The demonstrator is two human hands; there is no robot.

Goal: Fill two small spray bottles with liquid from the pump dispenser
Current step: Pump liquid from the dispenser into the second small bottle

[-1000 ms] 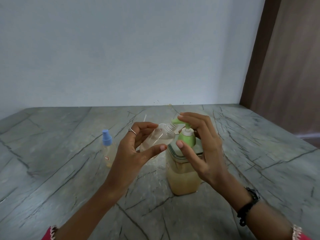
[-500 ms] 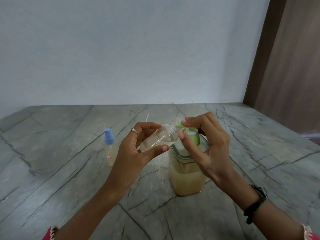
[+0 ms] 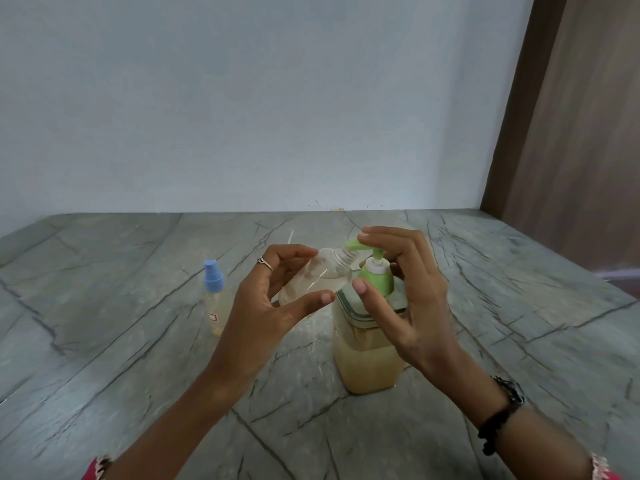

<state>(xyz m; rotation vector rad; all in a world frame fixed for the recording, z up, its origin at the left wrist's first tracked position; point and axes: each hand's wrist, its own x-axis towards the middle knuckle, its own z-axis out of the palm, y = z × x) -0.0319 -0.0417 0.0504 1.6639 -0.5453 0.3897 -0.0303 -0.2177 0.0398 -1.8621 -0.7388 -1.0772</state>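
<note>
The left hand is curled around an uncapped clear spray bottle, which is held tilted with its neck touching the green spout of the pump dispenser. The right hand rests on the pump head, fingers extended. The dispenser stands mid-table, well apart from every edge. Its jar is roughly half full of yellowish liquid. A blue-capped spray bottle stands to the left.

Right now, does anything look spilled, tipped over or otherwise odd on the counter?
Nothing stands out. The open bottle is tilted, but the left hand holds its neck at the green pump spout on purpose. The capped spray bottle stands upright, and no spill shows on the counter.
</note>
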